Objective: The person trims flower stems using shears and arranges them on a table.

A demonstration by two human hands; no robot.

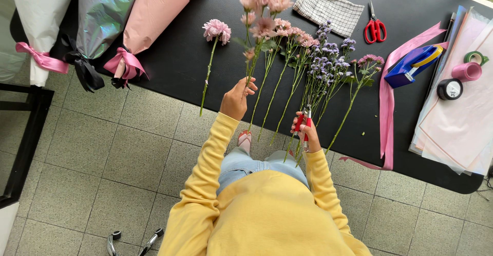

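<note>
My left hand (236,99) grips the stem of a cluster of pink flowers (263,3), held up over the black table (179,55). Red-handled pruning shears (304,123) are in my right hand (307,135), blades pointing up beside the stems at the table's near edge. A single pink flower (216,30) lies to the left of the held cluster. More pink flowers (292,32), a bunch of small purple flowers (326,63) and another pink sprig (368,62) lie in a row to the right.
Three wrapped cones, white (38,14), iridescent grey (100,14) and pink (154,9), lie at the table's left. A checked cloth (328,7), red scissors (375,29), pink ribbon (387,97), blue tape dispenser (413,63), tape rolls (465,72) and paper sheets (462,127) lie at the right.
</note>
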